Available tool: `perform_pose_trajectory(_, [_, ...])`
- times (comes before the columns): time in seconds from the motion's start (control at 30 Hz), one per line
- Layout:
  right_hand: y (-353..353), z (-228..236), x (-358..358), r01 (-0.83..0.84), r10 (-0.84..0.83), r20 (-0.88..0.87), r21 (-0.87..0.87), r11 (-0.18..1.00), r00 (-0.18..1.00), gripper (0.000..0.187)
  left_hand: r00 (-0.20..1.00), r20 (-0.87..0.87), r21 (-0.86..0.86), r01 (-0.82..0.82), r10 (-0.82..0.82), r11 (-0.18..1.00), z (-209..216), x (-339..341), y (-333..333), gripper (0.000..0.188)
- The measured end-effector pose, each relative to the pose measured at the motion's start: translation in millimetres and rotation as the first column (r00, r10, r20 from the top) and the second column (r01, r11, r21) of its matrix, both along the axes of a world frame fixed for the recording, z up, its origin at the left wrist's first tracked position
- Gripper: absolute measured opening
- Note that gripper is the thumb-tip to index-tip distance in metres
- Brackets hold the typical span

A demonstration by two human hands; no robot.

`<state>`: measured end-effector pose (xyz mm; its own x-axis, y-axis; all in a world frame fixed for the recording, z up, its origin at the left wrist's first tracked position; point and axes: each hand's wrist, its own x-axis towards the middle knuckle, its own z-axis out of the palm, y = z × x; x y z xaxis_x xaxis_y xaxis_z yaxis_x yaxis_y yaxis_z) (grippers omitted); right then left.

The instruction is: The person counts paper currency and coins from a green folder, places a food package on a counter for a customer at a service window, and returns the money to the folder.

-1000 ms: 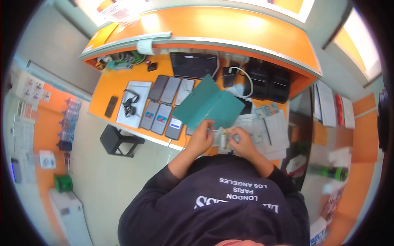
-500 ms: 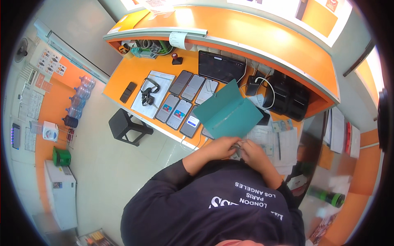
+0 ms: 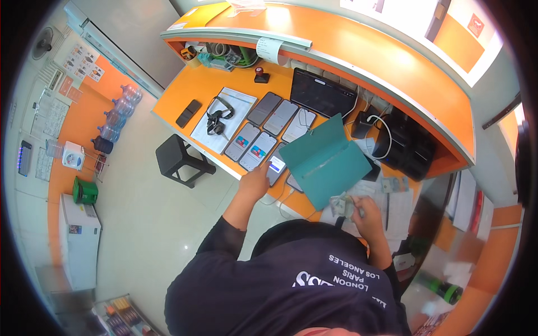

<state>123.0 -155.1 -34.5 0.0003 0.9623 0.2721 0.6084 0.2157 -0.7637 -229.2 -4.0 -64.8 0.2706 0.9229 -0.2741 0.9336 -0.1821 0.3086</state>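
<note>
My left hand is at the counter's front edge with its index finger stretched out to the lower part of a smartphone with a lit white and blue screen. It holds nothing. Several more smartphones lie in two rows beside and beyond it. My right hand is closed on folded banknotes, held low over papers near my body. Between the hands an open green folder lies across the counter, partly covering another phone.
A dark tablet leans at the back of the orange counter, left of black devices with cables. A strap lies on a sheet of paper at the left. A black stool stands on the floor in front.
My hands were together at the banknotes and have parted. The left hand has moved left to the phone, while the right keeps the banknotes. The whole view has shifted slightly.
</note>
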Motion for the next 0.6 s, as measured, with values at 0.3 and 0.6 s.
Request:
perform_pose_trajectory(0.3, [2,3,-9,-0.037,0.037,-0.002,-0.064,0.997,0.999,0.019,0.991,-0.132,-0.053,-0.034,0.027,0.998,-29,2,-3,0.065])
perform_pose_trajectory(0.6, [0,-2,-3,-0.028,0.028,0.003,-0.080,0.996,1.000,0.019,0.985,-0.174,-0.142,-0.043,0.017,0.989,1,14,-7,0.065])
